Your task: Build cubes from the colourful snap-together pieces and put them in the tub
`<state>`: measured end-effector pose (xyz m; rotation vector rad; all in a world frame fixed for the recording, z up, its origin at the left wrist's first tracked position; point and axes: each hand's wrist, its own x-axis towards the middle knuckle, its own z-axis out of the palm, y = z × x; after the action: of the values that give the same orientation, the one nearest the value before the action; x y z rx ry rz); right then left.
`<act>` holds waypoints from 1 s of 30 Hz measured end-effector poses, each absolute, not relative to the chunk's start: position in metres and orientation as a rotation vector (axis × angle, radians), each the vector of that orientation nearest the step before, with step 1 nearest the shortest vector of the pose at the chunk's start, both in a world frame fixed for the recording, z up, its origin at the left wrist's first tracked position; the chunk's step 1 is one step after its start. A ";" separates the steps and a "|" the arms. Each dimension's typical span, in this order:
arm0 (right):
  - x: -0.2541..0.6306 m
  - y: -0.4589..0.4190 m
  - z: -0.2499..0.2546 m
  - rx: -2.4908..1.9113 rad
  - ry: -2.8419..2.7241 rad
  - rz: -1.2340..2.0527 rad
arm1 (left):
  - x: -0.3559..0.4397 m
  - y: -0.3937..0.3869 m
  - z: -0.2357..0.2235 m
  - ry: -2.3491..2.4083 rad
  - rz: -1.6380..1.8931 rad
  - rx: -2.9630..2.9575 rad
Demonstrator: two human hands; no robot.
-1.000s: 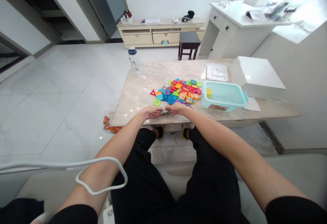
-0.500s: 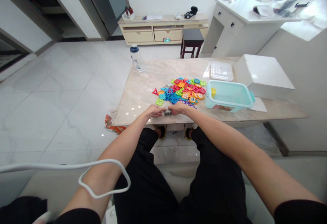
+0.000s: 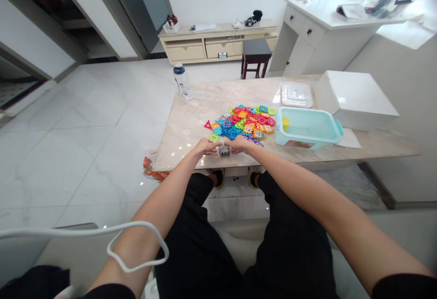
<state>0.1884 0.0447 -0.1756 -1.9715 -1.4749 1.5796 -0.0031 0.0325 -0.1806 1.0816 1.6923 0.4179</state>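
Near the front edge of the table, a small grey toothed building block (image 3: 224, 150) sits between my two hands. My left hand (image 3: 206, 147) grips it from the left, fingers reaching in toward it. From the other side my right hand (image 3: 238, 144) holds it, with the index finger along its top edge. Just beyond my hands lies a pile of colourful interlocking plastic tiles (image 3: 241, 124). A lime green tile (image 3: 214, 138) lies close to my left fingers, and purple tiles (image 3: 251, 140) are beside my right hand.
A pale turquoise bin (image 3: 297, 144) stands right of the pile, a clear lid (image 3: 296, 95) behind it. The white box (image 3: 358, 94) is farther right. A water bottle (image 3: 183, 82) stands at the back left. Two white frames (image 3: 186, 132) lie on the left. A white cable (image 3: 136, 224) crosses my left forearm.
The grey block now shows more of its toothed front side. My fingers have straightened a little around it, and the whole view has shifted slightly.
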 end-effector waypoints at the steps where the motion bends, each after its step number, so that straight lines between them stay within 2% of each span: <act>1: 0.191 0.047 -0.170 -1.969 -1.479 1.580 | -0.006 0.035 -0.178 1.717 0.456 1.106; 4: 0.202 0.051 -0.151 -1.968 -1.682 1.468 | -0.017 0.041 -0.172 1.816 0.573 1.213; 9: 0.228 0.042 -0.125 -1.887 -2.209 0.730 | -0.018 0.057 -0.167 1.954 0.730 1.420; 11: 0.237 0.033 -0.119 -1.864 -2.260 0.603 | -0.012 0.073 -0.167 1.973 0.758 1.478; 16: 0.253 0.009 -0.104 -1.768 -2.331 0.498 | 0.005 0.133 -0.176 1.960 0.733 1.558; 22: 0.258 -0.011 -0.072 -1.620 -2.391 0.562 | 0.029 0.200 -0.201 1.879 0.656 1.592; 30: 0.276 -0.003 -0.057 -1.643 -2.327 0.663 | 0.047 0.230 -0.219 1.772 0.623 1.525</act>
<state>0.2764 -0.0031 -0.0570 -1.6426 -2.3272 0.6626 0.0467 0.2302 -0.2187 1.5250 1.7718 0.6230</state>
